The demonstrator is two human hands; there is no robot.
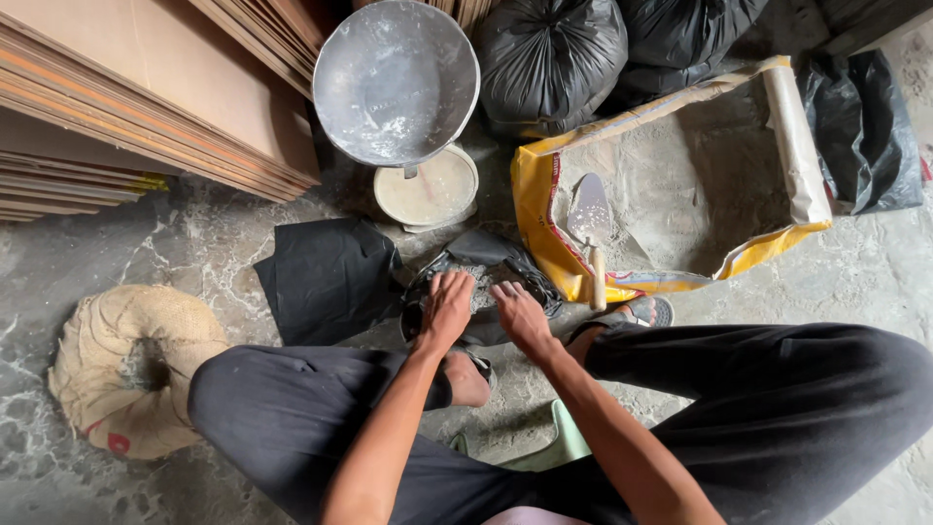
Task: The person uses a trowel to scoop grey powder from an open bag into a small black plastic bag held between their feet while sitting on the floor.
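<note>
- The concrete floor [855, 282] is dusty and pale, and it carries everything; the person sits low on it, knees spread, in dark trousers.
- Stacked brown boards [146, 97] lie up and to the left of the small black bag, well apart from it.
- A large yellow sack [544, 209] lies open just to the right of the small black bag, full of grey powder, with a trowel [589, 219] resting on the powder at the sack's near edge.
- Tied black bin bags [554, 58] stand beyond the small black bag, behind the sack.
- A weighing scale with a wide metal pan [394, 83] stands just beyond the small black bag; the pan looks bare except for powder streaks.
- A rolled-down burlap sack [126, 369] sits far to the left of the small black bag.
- A flat sheet of black plastic [326, 277] lies just left of the small black bag.
- The small black bag [486, 258] lies between the person's feet, mouth open, with grey powder inside: the filling looks done, and the mouth is not yet closed.
- The left hand [447, 306] lies with fingers spread on the bag's mouth, pressing rather than gripping.
- The right hand [520, 311] lies likewise, fingers loosely extended on the bag's rim; whether it pinches the plastic I cannot tell.
</note>
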